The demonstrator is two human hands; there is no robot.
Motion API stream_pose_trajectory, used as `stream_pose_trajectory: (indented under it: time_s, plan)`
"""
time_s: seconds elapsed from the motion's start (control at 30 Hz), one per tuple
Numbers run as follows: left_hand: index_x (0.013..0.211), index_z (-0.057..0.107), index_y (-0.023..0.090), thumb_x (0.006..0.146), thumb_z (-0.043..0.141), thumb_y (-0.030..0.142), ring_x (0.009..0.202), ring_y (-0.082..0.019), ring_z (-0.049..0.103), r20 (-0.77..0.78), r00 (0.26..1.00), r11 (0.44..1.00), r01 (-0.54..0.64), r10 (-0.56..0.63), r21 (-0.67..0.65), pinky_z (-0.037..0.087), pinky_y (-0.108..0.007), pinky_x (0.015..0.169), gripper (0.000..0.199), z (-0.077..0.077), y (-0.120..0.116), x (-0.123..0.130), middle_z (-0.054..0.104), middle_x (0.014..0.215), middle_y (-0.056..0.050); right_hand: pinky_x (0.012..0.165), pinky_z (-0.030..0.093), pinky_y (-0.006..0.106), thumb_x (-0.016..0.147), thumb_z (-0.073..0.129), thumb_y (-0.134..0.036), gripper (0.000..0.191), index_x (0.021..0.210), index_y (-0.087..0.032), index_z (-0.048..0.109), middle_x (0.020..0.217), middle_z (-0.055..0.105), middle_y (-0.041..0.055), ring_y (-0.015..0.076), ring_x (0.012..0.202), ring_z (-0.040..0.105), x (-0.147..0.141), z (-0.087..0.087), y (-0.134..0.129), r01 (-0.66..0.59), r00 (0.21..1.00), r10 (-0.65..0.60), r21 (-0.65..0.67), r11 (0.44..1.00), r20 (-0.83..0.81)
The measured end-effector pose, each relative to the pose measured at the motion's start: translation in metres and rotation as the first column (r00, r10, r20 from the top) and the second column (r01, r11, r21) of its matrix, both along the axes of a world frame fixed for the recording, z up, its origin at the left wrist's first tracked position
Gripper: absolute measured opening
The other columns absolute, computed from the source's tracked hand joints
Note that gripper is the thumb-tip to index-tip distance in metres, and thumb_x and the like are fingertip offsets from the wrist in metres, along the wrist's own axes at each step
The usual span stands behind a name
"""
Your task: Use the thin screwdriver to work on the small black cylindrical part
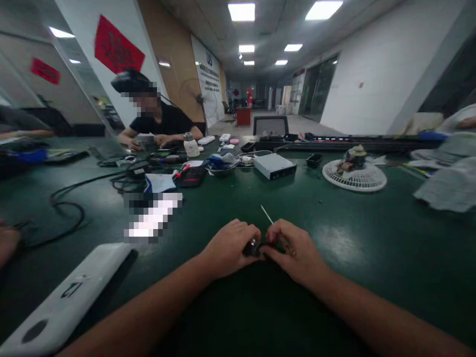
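Observation:
My left hand [233, 248] is closed around a small dark part with a shiny metal end [254, 246], held just above the green table. Its exact kind is hard to make out between the fingers. My right hand [295, 250] has a thin screwdriver [267, 214] in its grip, its pale shaft pointing up and away to the left and its amber handle tucked under the fingers. The right thumb and fingertips also reach the dark part's right side, touching it or very near it.
A long white case marked 12 [80, 292] lies at the left. Further back are a disc drive [274, 165], a white fan grille with a motor on it [355, 176], a cloth-filled bowl [222, 163] and black cables [70, 191]. A person [159, 119] sits across the table.

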State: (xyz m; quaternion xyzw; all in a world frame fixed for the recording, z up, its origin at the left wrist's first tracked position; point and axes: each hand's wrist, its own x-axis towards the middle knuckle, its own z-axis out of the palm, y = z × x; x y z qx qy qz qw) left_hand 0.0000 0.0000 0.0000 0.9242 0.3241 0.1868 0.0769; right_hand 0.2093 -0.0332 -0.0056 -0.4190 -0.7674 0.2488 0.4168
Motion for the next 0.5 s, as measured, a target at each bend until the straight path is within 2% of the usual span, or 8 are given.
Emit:
stream_pose_trajectory:
  time_s: [0.17, 0.3, 0.4, 0.5]
  plan:
    - [0.094, 0.054, 0.02, 0.087, 0.066, 0.039, 0.079, -0.017, 0.054, 0.019, 0.999, 0.998, 0.045, -0.046, 0.049, 0.036, -0.032, 0.075, 0.023, 0.0012, 0.0021, -0.0014, 0.062, 0.087, 0.0, 0.066, 0.041, 0.027, 0.077, 0.076, -0.021, 0.023, 0.084, -0.022, 0.054, 0.082, 0.06, -0.0033, 0.0144, 0.074, 0.056, -0.0057, 0.0015, -0.0021, 0.096, 0.994, -0.094, -0.029, 0.995, 0.061]
    - [0.095, 0.055, 0.02, 0.088, 0.062, 0.031, 0.081, -0.018, 0.055, -0.031, 0.996, 0.991, 0.09, -0.087, 0.098, 0.035, -0.033, 0.075, 0.015, 0.0018, 0.0013, -0.0011, 0.064, 0.09, -0.001, 0.066, 0.041, 0.028, 0.076, 0.074, -0.02, 0.021, 0.083, -0.022, 0.054, 0.082, 0.061, -0.0027, 0.0152, 0.074, 0.057, -0.009, 0.001, -0.0016, 0.103, 0.991, -0.098, -0.047, 0.994, 0.089]
    - [0.097, 0.057, 0.02, 0.087, 0.064, 0.032, 0.082, -0.018, 0.056, -0.024, 0.999, 0.995, 0.043, -0.041, 0.085, 0.036, -0.034, 0.076, 0.017, 0.0014, 0.0012, 0.0005, 0.065, 0.092, -0.002, 0.067, 0.043, 0.029, 0.079, 0.072, -0.021, 0.017, 0.084, -0.022, 0.057, 0.082, 0.063, -0.0017, 0.0157, 0.074, 0.058, -0.0092, 0.002, -0.0004, 0.097, 0.993, -0.091, -0.068, 0.993, 0.08]
    - [0.1, 0.058, 0.021, 0.086, 0.065, 0.036, 0.084, -0.019, 0.058, 0.014, 0.998, 0.997, -0.054, 0.054, 0.053, 0.037, -0.034, 0.079, 0.022, 0.0008, 0.0036, 0.0006, 0.066, 0.093, -0.002, 0.071, 0.045, 0.03, 0.09, 0.061, -0.026, 0.006, 0.093, -0.021, 0.063, 0.087, 0.066, 0.0005, 0.0162, 0.078, 0.061, -0.0054, 0.0054, 0.0002, 0.068, 0.997, -0.066, -0.076, 0.995, 0.033]
